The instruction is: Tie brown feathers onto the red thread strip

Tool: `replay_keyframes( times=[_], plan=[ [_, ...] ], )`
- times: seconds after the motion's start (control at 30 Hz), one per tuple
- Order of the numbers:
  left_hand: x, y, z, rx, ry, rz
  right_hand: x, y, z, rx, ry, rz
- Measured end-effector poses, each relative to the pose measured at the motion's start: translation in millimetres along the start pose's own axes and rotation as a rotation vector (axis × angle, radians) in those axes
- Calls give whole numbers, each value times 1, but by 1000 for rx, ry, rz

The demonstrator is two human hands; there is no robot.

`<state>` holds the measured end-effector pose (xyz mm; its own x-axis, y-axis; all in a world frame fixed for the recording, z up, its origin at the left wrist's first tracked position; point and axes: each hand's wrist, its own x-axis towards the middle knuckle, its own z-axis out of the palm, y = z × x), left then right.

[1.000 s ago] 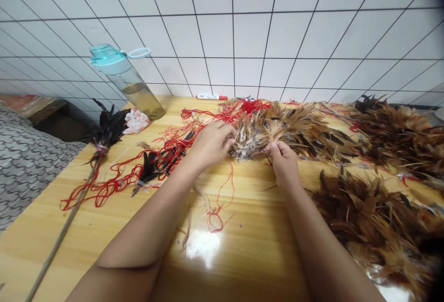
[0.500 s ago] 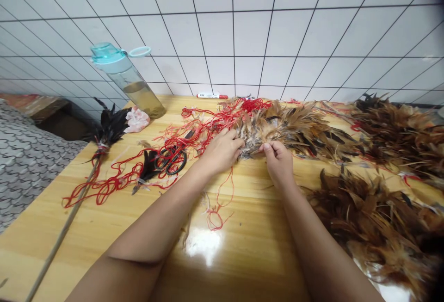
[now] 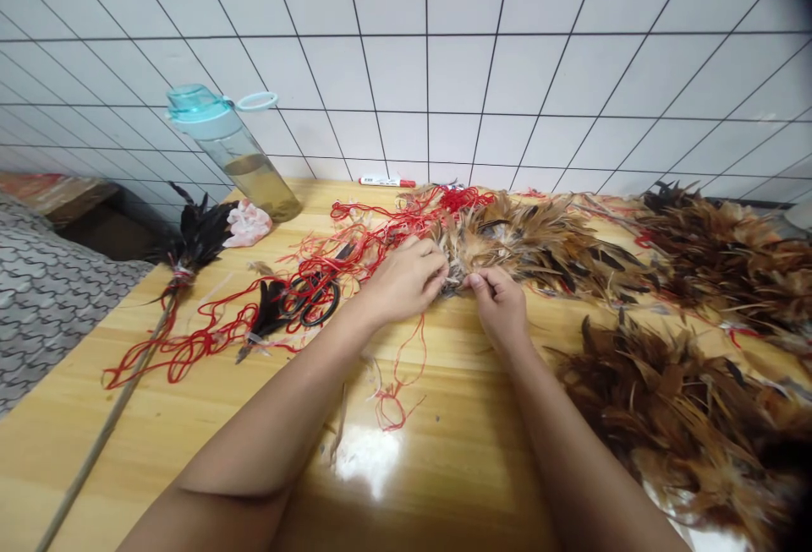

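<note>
While the left hand (image 3: pixel 412 280) curls its fingers against the pale left end of the brown feather bundle (image 3: pixel 539 239), its hold hard to tell from here, the right hand (image 3: pixel 502 303) pinches feathers there, thumb closed to forefinger, the bundle lying on the wooden table (image 3: pixel 469 450), beside tangled red string (image 3: pixel 460 199).

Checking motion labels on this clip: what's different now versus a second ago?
Right hand has shifted left along the feather bundle; left hand has moved right and slightly nearer the wearer, so the gap between them narrowed. Any grip or release of single feathers is unclear. Bottle, marker and stick stayed put.
</note>
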<state>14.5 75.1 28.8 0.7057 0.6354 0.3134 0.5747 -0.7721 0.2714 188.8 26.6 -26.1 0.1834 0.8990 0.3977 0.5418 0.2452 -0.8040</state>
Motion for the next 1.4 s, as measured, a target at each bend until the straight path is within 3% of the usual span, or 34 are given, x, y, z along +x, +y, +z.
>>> replay_keyframes(
  times=[0.3,0.57,0.67,0.83,0.97,1.13,1.4],
  plan=[
    [0,20,2,347,-1,49,-1,5,5,16,-48,21],
    [0,17,4,227,8,63,0,3,6,56,-145,67],
    [2,5,0,6,99,-5,0,6,7,152,-116,170],
    [4,0,-9,-320,367,-188,-1,4,9,457,-70,450],
    [4,11,0,-406,505,-163,-1,-9,5,730,-128,685],
    [2,19,22,-382,410,-114,0,-18,2,943,-225,816],
    [4,21,32,-417,290,-12,0,-13,4,1036,-193,835]
  ],
)
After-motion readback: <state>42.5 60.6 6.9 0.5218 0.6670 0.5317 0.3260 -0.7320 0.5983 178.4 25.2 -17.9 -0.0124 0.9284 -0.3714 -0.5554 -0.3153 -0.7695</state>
